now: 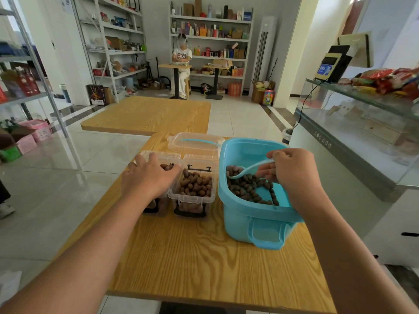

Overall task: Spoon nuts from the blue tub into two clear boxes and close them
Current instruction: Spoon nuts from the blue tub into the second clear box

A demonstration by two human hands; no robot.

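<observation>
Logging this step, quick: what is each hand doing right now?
Left hand: open, resting palm-down on the left clear box, gripping nothing.
Right hand: closed on the spoon, its bowl among the nuts in the blue tub.

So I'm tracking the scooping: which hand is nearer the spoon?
Right. The right hand holds the spoon by its handle inside the blue tub. The left hand rests on the left clear box, well away.

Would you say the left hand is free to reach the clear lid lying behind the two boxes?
Probably yes: the left hand only rests on the left box, and nothing stands between it and the clear lid.
</observation>
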